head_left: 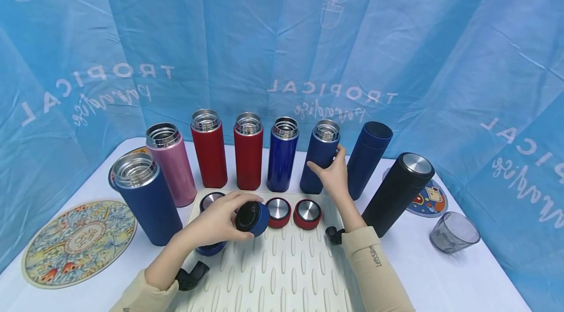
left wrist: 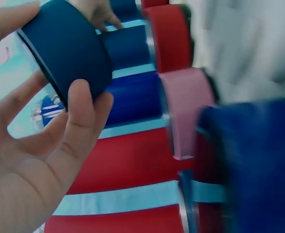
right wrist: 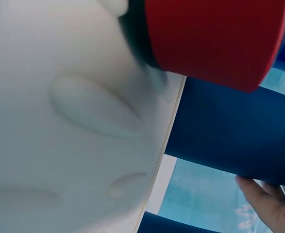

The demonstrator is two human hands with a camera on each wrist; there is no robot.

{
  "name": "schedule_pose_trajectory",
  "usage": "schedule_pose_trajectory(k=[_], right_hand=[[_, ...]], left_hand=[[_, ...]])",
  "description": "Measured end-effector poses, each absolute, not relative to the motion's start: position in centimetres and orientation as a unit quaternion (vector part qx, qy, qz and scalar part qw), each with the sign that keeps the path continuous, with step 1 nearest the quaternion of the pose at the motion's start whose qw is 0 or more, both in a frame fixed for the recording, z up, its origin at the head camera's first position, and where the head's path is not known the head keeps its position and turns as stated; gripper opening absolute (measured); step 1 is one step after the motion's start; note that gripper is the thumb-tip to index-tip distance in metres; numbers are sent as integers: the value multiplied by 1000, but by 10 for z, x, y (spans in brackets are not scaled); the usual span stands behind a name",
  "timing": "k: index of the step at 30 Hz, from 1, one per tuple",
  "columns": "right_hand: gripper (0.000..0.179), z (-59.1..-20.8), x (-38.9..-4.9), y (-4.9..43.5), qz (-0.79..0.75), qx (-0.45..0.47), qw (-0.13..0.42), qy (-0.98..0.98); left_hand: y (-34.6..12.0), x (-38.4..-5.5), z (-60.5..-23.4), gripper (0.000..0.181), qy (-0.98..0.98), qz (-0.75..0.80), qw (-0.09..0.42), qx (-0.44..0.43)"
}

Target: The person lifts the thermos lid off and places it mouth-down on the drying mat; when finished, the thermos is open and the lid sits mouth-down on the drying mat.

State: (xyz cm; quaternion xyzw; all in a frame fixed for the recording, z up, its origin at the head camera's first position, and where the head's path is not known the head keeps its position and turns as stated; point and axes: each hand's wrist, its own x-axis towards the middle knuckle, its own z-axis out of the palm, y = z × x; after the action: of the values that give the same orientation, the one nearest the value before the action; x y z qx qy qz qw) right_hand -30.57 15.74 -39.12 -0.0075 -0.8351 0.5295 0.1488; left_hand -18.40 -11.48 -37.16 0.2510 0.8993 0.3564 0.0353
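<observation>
My left hand (head_left: 216, 221) holds a blue bottle lid (head_left: 261, 220) between thumb and fingers, tipped on its side so the black inner face shows. It is over the white textured tray (head_left: 273, 277). My right hand (head_left: 334, 175) grips an uncapped dark blue bottle (head_left: 318, 160) at mid-height, thumb in front and fingers along its right side. The bottle stands upright at the tray's far edge. Two red lids with silver tops, one left (head_left: 278, 211) and one right (head_left: 307, 213), lie on the tray between my hands. Another blue lid (head_left: 210, 249) is partly hidden under my left wrist.
Left of the gripped bottle stand uncapped bottles: glossy blue (head_left: 282, 160), two red, pink (head_left: 175, 170) and large blue (head_left: 150, 204). Capped navy (head_left: 367, 160) and black (head_left: 392, 199) bottles stand right. A clear glass (head_left: 454, 233) lies tilted at the right; a round patterned mat (head_left: 79, 243) lies left.
</observation>
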Motion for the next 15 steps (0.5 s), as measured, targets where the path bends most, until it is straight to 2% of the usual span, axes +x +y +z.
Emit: schedule_pose_trajectory(k=[6, 15], right_hand=[[88, -392, -305, 158, 533, -11, 145, -834], [87, -392, -305, 157, 533, -10, 146, -834]], left_hand=[[-115, -183, -383, 67, 922, 277, 63, 262], [-112, -182, -390, 69, 939, 223, 50, 258]])
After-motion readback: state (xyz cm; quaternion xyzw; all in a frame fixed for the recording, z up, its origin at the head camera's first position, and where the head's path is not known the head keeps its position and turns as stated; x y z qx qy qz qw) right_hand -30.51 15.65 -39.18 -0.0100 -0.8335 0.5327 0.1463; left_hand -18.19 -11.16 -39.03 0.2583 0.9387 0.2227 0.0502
